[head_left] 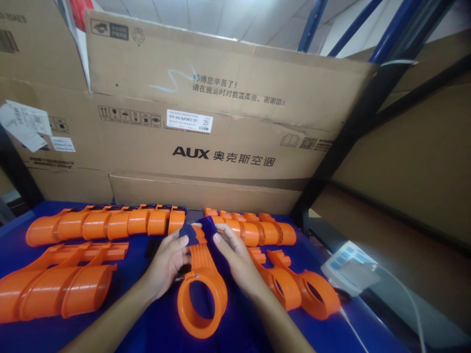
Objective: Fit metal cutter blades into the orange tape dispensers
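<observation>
Over blue tabletop point(134, 257), both hands point(167, 264) pinching dark-blue strip point(208, 226), glossy orange plastic ring point(221, 296), ribbed neck point(202, 257)

Orange holder point(204, 262), blue tabletop point(134, 267), brown cardboard point(147, 162) (black lettering point(189, 153))

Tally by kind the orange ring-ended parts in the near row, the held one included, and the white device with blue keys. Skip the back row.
Orange plastic ring-ended parts: 6 in sight (3 at left, 1 between left hand and right hand, 2 at right)
White plastic device with blue keys: 1
Total: 7; arms may hide more.
</observation>
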The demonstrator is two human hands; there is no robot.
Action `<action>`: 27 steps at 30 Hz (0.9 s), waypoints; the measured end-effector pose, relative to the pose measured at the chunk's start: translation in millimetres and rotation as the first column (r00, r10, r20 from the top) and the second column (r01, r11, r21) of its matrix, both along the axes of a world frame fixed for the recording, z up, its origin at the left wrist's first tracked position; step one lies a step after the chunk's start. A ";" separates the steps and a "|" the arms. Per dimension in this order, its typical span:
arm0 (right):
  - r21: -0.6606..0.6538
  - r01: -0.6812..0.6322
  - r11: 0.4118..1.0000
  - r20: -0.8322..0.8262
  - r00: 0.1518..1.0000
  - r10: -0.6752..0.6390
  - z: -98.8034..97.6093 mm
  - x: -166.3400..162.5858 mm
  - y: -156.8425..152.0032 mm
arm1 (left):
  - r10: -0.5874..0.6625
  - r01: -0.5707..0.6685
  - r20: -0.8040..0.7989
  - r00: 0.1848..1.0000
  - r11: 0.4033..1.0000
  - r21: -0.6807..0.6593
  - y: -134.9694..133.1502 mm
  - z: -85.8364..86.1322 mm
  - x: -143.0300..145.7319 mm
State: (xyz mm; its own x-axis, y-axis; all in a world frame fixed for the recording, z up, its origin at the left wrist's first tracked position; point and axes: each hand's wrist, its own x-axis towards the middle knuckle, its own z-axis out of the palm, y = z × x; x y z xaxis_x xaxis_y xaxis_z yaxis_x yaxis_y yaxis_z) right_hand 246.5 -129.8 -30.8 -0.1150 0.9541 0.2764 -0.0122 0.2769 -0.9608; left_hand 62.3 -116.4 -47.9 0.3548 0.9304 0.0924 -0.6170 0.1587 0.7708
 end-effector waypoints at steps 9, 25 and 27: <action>0.264 0.031 0.964 0.161 0.984 -0.076 18.6 19.4 -1.9 | 0.259 -0.248 -0.071 0.963 0.960 0.132 3.7 -1.8 0.7; 0.233 -0.004 0.972 0.156 0.987 -0.034 13.8 14.2 -2.0 | 0.294 -0.278 -0.061 0.954 0.942 0.186 2.4 -2.3 1.8; 0.232 -0.025 0.972 0.165 0.986 -0.014 12.1 13.8 -1.7 | 0.320 -0.307 -0.044 0.946 0.933 0.187 2.2 -3.2 1.4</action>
